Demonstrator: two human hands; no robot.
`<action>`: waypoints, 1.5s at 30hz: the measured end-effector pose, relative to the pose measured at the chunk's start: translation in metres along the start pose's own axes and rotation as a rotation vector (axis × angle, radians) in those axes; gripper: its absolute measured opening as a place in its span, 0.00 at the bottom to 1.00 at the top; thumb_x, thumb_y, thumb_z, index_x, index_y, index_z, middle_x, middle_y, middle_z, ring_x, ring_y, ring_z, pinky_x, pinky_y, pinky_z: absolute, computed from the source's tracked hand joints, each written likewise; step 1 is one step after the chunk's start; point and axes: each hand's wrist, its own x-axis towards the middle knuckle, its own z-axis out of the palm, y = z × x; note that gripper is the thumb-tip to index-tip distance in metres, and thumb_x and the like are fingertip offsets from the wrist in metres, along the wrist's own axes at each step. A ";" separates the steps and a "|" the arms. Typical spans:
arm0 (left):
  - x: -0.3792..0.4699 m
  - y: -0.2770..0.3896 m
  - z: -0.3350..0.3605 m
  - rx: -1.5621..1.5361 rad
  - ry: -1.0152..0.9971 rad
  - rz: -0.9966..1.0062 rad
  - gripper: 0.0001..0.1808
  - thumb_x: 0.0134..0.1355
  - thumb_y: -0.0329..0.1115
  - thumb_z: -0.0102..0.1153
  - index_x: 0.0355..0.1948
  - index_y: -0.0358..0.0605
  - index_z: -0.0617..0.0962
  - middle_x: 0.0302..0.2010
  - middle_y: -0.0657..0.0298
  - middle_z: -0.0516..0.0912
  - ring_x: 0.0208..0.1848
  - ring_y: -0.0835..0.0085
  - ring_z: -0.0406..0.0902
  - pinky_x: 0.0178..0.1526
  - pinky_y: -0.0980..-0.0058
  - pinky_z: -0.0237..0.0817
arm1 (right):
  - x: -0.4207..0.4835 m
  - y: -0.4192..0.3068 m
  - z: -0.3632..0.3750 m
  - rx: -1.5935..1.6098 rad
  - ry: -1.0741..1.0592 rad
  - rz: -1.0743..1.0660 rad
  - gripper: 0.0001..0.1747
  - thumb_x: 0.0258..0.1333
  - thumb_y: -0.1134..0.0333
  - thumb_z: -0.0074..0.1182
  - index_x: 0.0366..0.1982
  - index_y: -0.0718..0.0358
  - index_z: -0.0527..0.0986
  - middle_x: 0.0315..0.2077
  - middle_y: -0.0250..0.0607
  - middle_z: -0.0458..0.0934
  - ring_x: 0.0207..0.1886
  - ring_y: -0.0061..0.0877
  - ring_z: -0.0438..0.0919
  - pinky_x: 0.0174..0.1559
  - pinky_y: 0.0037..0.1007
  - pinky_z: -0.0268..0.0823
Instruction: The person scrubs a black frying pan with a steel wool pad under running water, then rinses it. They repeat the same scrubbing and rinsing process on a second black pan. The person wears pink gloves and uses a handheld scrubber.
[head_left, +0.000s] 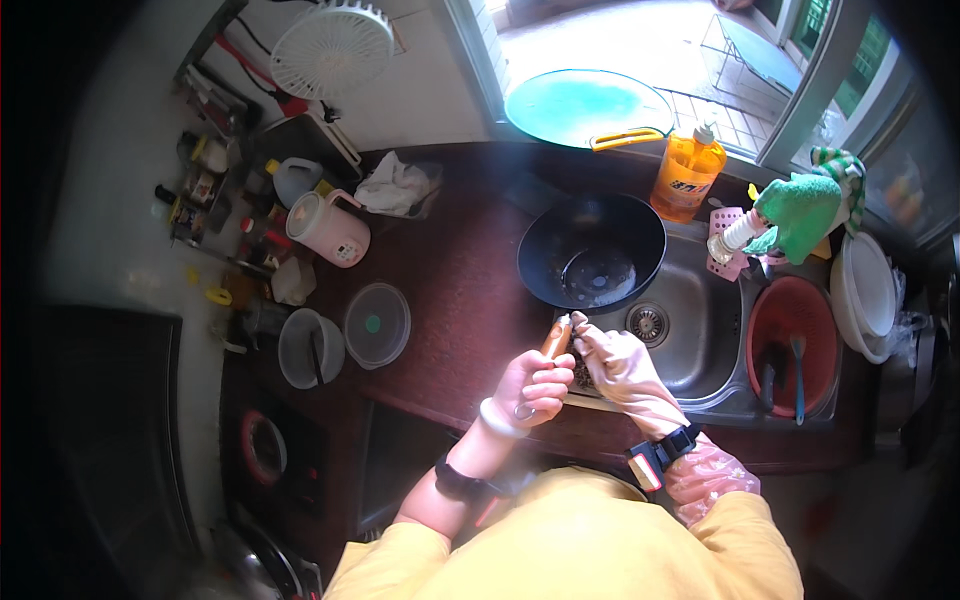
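My left hand (541, 388) is bare and grips the wooden handle (556, 339) of a dark wok (592, 251). The wok is tilted with its inside facing up, over the left part of the steel sink (709, 352) and the counter edge. A wet shine shows on its bottom. On my right hand (619, 369) is a pale pink rubber glove; its bent fingers are at the metal neck where handle meets wok. Whether those fingers hold something is hidden. Below them lies a dark, coarse-textured mass (583, 375), too unclear to name.
An orange dish-soap bottle (688, 176) stands behind the sink. At right are a red basin (791, 345) holding utensils, white bowls (866, 300) and a green cloth (799, 214). A pink electric kettle (330, 229), clear lid (377, 326) and plastic tub (311, 349) sit left.
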 end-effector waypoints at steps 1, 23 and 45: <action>-0.001 0.001 0.000 -0.009 -0.028 -0.002 0.05 0.66 0.29 0.48 0.37 0.43 0.66 0.21 0.64 0.69 0.16 0.73 0.68 0.21 0.73 0.64 | -0.001 0.001 -0.002 0.017 0.026 -0.006 0.13 0.66 0.72 0.55 0.51 0.58 0.81 0.25 0.48 0.83 0.25 0.43 0.82 0.28 0.40 0.72; -0.025 0.012 -0.004 0.093 0.040 -0.014 0.07 0.65 0.29 0.49 0.39 0.43 0.65 0.22 0.60 0.73 0.17 0.70 0.75 0.21 0.70 0.70 | -0.002 -0.007 -0.023 0.453 0.186 0.269 0.21 0.70 0.70 0.54 0.63 0.60 0.75 0.34 0.53 0.84 0.34 0.35 0.84 0.41 0.33 0.72; 0.005 -0.020 0.002 -0.178 0.021 -0.200 0.10 0.65 0.32 0.53 0.39 0.40 0.66 0.23 0.55 0.78 0.18 0.66 0.80 0.20 0.70 0.78 | -0.028 -0.005 -0.071 0.433 0.244 0.378 0.20 0.70 0.71 0.55 0.61 0.63 0.76 0.29 0.49 0.82 0.30 0.33 0.81 0.38 0.32 0.71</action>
